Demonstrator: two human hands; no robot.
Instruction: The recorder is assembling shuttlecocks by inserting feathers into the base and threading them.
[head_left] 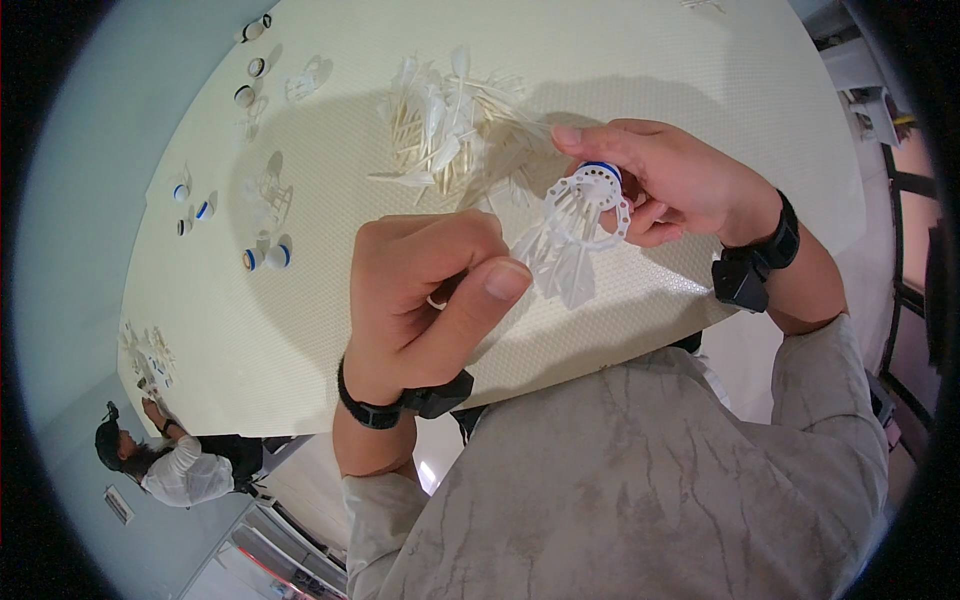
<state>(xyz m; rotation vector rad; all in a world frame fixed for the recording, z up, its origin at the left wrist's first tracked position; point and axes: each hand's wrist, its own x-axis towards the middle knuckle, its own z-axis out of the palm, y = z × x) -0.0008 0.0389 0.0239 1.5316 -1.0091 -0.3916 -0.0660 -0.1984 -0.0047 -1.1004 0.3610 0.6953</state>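
Observation:
A partly built shuttlecock is in my right hand (680, 185), gripped by its round head with a blue band. Small holes ring the face of this shuttlecock head (597, 175). A white perforated ring (625, 222) surrounds the quills below it, and several white feathers (572, 272) fan down and to the left. My left hand (430, 295) is closed, thumb against bent fingers, just left of those feathers. Whatever its fingers pinch is hidden. Beyond both hands lies a loose pile of white feathers (445, 130) with pale quills.
Blue-banded shuttlecock heads (278, 257) and clear plastic rings (268, 205) are scattered on the left of the cream textured table (330, 60). Another person (190, 465) works at the far left edge, by a smaller feather pile (150, 350). Dark-framed furniture (905, 240) stands right.

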